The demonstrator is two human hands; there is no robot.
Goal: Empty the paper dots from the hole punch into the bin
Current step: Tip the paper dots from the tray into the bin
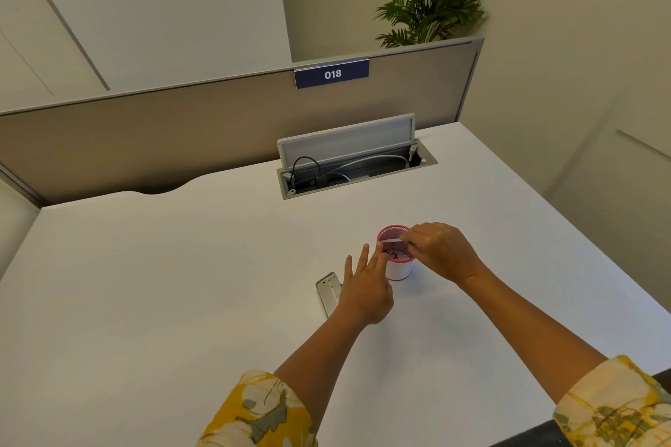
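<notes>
A small white cup with a pink rim [398, 269] stands on the white desk [181, 283] and serves as the bin; dark paper dots lie inside it. My right hand [441, 252] pinches a thin white strip, seemingly the punch's tray cover, over the cup's mouth. My left hand [363, 288] hovers at the cup's left side with fingers spread; its fingertips touch the rim and the strip's left end. The silver hole punch [328, 292] lies flat on the desk just left of my left hand, partly hidden by it.
An open cable box [354, 163] with wires is set into the desk behind the cup. A grey partition [218, 120] with a "018" label runs along the back edge. A potted plant [430, 0] stands beyond it.
</notes>
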